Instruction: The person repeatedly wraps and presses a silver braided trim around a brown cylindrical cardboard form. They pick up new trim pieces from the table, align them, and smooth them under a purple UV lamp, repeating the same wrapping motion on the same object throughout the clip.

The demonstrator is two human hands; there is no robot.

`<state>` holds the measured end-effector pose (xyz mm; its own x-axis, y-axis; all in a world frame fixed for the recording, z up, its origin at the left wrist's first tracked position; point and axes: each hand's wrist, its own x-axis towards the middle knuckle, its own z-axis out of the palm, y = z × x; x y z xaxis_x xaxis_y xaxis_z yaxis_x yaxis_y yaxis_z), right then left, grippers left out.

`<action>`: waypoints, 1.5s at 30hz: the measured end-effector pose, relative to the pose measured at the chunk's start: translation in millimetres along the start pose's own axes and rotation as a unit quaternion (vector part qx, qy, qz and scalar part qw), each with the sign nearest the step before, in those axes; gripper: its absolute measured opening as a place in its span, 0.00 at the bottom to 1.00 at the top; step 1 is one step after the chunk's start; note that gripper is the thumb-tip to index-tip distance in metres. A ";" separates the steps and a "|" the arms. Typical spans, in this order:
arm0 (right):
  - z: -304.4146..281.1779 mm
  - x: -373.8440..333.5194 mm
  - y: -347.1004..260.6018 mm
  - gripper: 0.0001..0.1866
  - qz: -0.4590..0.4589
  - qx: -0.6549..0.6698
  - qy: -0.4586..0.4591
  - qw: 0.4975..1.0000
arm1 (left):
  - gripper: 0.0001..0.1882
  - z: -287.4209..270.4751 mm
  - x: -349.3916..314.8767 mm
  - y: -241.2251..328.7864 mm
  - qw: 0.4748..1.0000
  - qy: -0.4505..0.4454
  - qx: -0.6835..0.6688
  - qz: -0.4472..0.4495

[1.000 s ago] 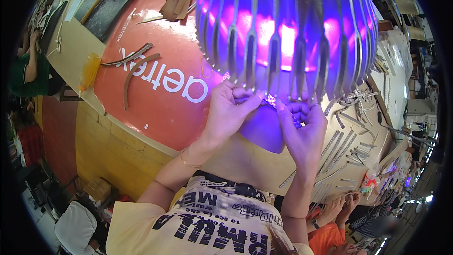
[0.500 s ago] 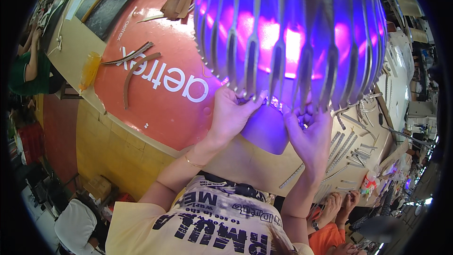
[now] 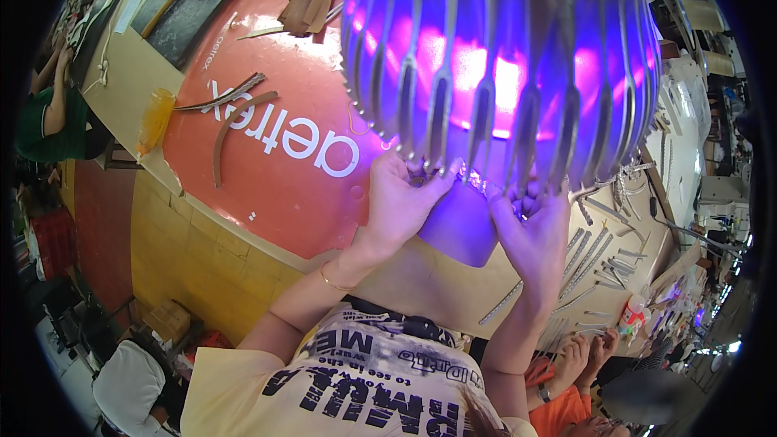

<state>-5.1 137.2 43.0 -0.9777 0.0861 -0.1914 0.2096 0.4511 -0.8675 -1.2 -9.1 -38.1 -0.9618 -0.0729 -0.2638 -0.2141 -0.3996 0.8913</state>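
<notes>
Stretched between my hands is a narrow, glittering decorative strip (image 3: 473, 179), lit violet. My left hand (image 3: 398, 206) pinches its left end between thumb and fingers. My right hand (image 3: 534, 231) grips the other end, with its fingertips partly behind the ribbed rim above. A large ribbed metal lamp shade (image 3: 484, 105), glowing blue, purple and pink inside, hangs right over both hands and hides part of the strip. Beneath the strip, the tabletop piece (image 3: 457, 231) catches the violet light.
A red printed board (image 3: 267, 170) covers the table's left part, with brown straps (image 3: 222, 133) on it. A yellow bottle (image 3: 155, 121) and a hammer (image 3: 174, 2) lie farther left. Several braided strips (image 3: 587, 263) lie right, near a co-worker's hands (image 3: 584, 350) and a red-and-white bottle (image 3: 633, 313).
Both hands keep their hold on the strip, almost unmoved. The view has shifted slightly, so the lamp shade sits a little farther right. The co-worker's hands at lower right have moved slightly.
</notes>
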 end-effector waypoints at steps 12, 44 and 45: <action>-4.7 2.3 0.7 0.19 0.008 0.003 -0.020 1.000 | 0.22 4.2 -31.5 9.8 0.897 -0.123 0.337 0.257; -44.5 -15.4 39.6 0.11 0.060 0.056 -0.080 0.993 | 0.23 1.7 -24.6 12.5 0.846 -0.164 0.406 0.303; -43.9 -15.3 41.6 0.11 0.054 0.067 -0.081 0.993 | 0.23 1.7 -24.8 13.0 0.847 -0.164 0.410 0.297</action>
<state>18.1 193.6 30.0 -0.9369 -0.0216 -0.3490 0.3237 0.3238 -0.8890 19.6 -11.0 -19.4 -0.9081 0.2730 0.3175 0.4070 0.3969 0.8227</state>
